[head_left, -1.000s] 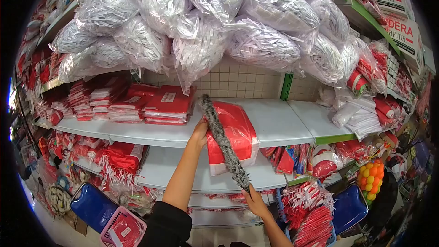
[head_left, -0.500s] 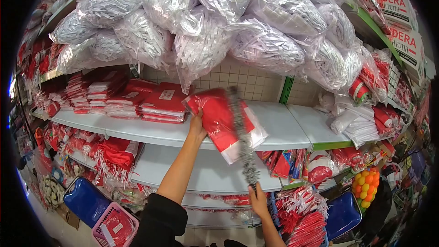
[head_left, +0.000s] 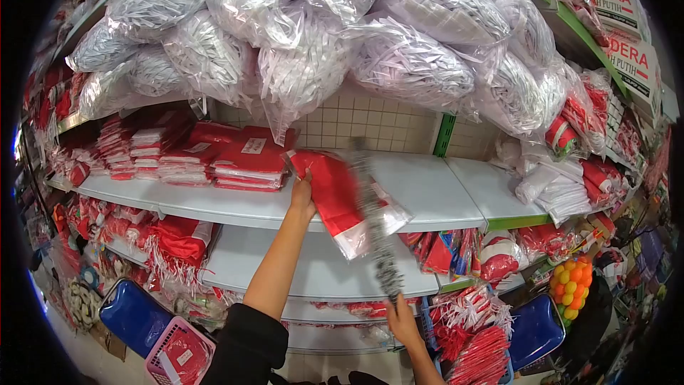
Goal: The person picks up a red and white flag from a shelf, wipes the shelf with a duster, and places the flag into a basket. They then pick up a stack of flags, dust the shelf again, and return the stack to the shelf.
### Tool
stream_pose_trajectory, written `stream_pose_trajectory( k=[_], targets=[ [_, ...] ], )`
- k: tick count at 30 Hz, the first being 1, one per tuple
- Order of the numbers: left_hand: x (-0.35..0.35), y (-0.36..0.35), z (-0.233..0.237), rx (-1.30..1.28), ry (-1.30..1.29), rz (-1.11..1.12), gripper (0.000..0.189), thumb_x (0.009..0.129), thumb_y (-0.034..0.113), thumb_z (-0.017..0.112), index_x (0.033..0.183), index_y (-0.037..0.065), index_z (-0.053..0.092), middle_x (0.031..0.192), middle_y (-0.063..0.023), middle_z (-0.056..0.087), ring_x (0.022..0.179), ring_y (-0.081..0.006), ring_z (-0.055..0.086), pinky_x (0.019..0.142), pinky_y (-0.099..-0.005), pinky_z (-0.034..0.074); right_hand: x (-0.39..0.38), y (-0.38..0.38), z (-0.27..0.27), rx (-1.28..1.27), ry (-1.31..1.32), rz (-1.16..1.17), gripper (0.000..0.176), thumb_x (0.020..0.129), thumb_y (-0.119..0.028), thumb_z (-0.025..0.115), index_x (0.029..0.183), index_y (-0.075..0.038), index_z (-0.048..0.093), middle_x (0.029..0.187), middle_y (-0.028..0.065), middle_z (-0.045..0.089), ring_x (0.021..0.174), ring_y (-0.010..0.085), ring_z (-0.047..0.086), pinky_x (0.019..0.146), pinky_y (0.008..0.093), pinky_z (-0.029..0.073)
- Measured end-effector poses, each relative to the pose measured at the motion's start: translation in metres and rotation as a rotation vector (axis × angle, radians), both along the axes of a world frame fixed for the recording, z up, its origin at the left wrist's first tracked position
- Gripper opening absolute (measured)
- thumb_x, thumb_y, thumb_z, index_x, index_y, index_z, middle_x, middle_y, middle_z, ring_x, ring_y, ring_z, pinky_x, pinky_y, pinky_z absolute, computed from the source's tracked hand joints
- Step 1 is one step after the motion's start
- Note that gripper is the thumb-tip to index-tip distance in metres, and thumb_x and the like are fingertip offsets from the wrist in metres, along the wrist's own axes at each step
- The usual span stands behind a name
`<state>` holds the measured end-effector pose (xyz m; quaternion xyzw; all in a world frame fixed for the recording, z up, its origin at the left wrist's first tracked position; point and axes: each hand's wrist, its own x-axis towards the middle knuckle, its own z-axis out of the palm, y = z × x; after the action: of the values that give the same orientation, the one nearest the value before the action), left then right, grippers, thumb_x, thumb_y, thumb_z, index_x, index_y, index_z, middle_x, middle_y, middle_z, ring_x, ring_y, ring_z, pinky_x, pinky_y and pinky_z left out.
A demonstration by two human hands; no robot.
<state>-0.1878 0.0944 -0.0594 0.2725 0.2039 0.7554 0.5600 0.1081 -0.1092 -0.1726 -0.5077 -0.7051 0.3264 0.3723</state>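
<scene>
My left hand (head_left: 303, 197) is closed on the upper left edge of a red and white flag in a clear plastic bag (head_left: 330, 187), held above the front of the shelf. My right hand (head_left: 403, 322) grips the handle of a grey, shaggy duster (head_left: 385, 260) low on the right. The duster slants up and to the left across the bagged flag, covering part of it; its upper end is smeared by motion. Left of the held bag, stacks of folded red and white flags (head_left: 251, 160) in plastic lie on the shelf.
Bags of white shredded strips (head_left: 306, 64) bulge from the shelf above. Rolled white cloth (head_left: 552, 189) lies at right on the grey shelf (head_left: 427, 189). Below are a blue chair (head_left: 132, 314), a pink basket (head_left: 182, 349), another blue chair (head_left: 534, 331) and orange-yellow balls (head_left: 570, 289).
The bagged flag has tilted and shifted slightly down and left in the view. The duster still lies across it, its upper end moved a little left. Both hands keep their grip.
</scene>
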Motion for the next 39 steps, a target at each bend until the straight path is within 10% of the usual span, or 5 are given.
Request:
stream_pose_trajectory(
  k=[14, 26, 28, 31, 39],
  targets=[
    [0.001, -0.011, 0.004, 0.053, 0.007, -0.07, 0.021, 0.096, 0.02, 0.042, 0.114, 0.011, 0.047, 0.107, -0.0081, 0.058, 0.097, -0.0235, 0.059, 0.085, -0.0433, 0.05, 0.015, 0.028, -0.017, 0.49, -0.032, 0.242, 0.045, 0.092, -0.027, 0.049, 0.119, 0.008, 0.041, 0.077, 0.0275, 0.058, 0.069, 0.0382, 0.061, 0.062, 0.0419, 0.045],
    [-0.003, -0.005, -0.003, 0.058, 0.091, -0.152, 0.021, 0.094, 0.018, 0.046, 0.113, 0.009, 0.048, 0.108, -0.0099, 0.058, 0.094, -0.024, 0.06, 0.079, -0.0417, 0.053, 0.016, 0.022, 0.061, -0.052, -0.046, 0.152, 0.034, 0.091, -0.025, 0.049, 0.11, 0.004, 0.046, 0.079, 0.0248, 0.058, 0.076, 0.0405, 0.057, 0.067, 0.0378, 0.044],
    [0.006, -0.017, 0.01, -0.013, 0.11, -0.135, 0.021, 0.093, 0.016, 0.046, 0.113, 0.008, 0.048, 0.108, -0.0102, 0.058, 0.094, -0.0241, 0.06, 0.079, -0.0407, 0.053, 0.023, 0.057, 0.052, 0.222, -0.053, 0.022, 0.035, 0.091, -0.024, 0.052, 0.114, 0.002, 0.047, 0.068, 0.0123, 0.054, 0.061, 0.024, 0.054, 0.056, 0.0329, 0.042],
    [0.006, -0.017, 0.011, -0.002, 0.094, -0.15, 0.021, 0.093, 0.016, 0.047, 0.112, 0.008, 0.048, 0.107, -0.0102, 0.058, 0.093, -0.0237, 0.06, 0.079, -0.0396, 0.053, 0.019, 0.076, 0.09, 0.305, -0.104, -0.185, 0.037, 0.087, -0.025, 0.052, 0.108, 0.005, 0.045, 0.09, 0.0278, 0.058, 0.083, 0.045, 0.057, 0.071, 0.0487, 0.044],
    [0.012, -0.022, 0.017, -0.038, 0.15, -0.089, 0.017, 0.092, 0.016, 0.048, 0.107, 0.007, 0.05, 0.1, -0.0084, 0.059, 0.088, -0.0209, 0.061, 0.075, -0.0367, 0.053, -0.009, 0.128, 0.156, 0.267, -0.729, -0.393, 0.033, 0.084, -0.026, 0.055, 0.104, 0.0, 0.049, 0.113, 0.0233, 0.05, 0.09, 0.0417, 0.058, 0.074, 0.047, 0.046]
  ],
)
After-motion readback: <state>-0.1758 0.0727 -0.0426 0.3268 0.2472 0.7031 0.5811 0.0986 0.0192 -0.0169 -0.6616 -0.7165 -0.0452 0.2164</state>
